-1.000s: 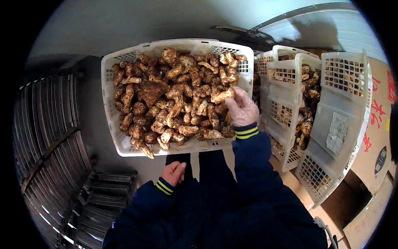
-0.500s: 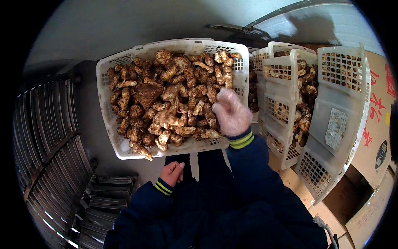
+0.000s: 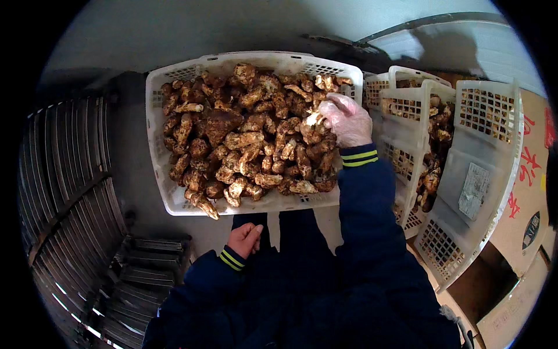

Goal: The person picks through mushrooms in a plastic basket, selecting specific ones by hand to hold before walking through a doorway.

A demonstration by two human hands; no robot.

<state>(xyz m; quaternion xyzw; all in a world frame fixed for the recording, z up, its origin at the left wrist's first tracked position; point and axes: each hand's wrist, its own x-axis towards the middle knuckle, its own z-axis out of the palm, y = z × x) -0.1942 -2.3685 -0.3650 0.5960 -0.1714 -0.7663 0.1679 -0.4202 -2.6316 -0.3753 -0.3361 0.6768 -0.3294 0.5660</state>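
Observation:
A white plastic crate [image 3: 156, 145] is heaped with brown, dirt-speckled mushrooms [image 3: 244, 142]. My right hand [image 3: 350, 122], in a thin clear plastic glove, is over the crate's right side. Its thumb and fingers pinch a mushroom [image 3: 315, 119] with a pale, whitish part showing; the palm hides some of it. Below the crate's front edge, close to my body, my bare left hand [image 3: 245, 239] is curled closed, the thumb lying over the fingers. Nothing shows in it, and it touches no mushroom.
On the right, more white crates with mushrooms [image 3: 427, 180] stand beside an upended or tilted crate [image 3: 472, 157]. Cardboard boxes [image 3: 532, 174] are beyond them. Dark slatted racks [image 3: 70, 180] fill the left side, and a pale wall [image 3: 232, 29] rises behind.
My right hand has moved up along the crate's right side, and a pale-stemmed mushroom now shows at its fingertips. The view has shifted slightly. My left hand stays curled near my body.

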